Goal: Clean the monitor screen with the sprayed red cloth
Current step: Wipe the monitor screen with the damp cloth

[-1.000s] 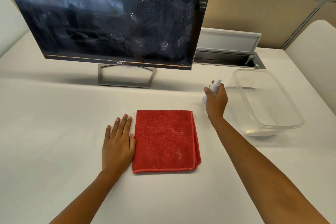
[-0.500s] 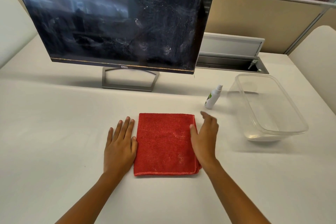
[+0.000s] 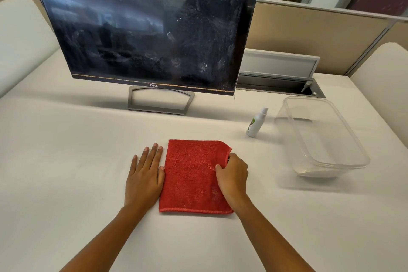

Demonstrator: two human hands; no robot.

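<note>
A folded red cloth lies flat on the white desk in front of me. My right hand pinches its right edge, thumb on top and fingers curled under, and that edge bunches slightly. My left hand rests flat on the desk, fingers together, its thumb side touching the cloth's left edge. Behind them stands the monitor, its dark screen smeared with white streaks and smudges, mostly on the right half.
A small white spray bottle stands upright right of the monitor stand. A clear plastic tub sits at the right. An open cable tray runs behind, before a beige partition.
My right hand set the spray bottle down by the tub, came back to the cloth and closed on its right edge. My left hand stayed flat beside the cloth.
</note>
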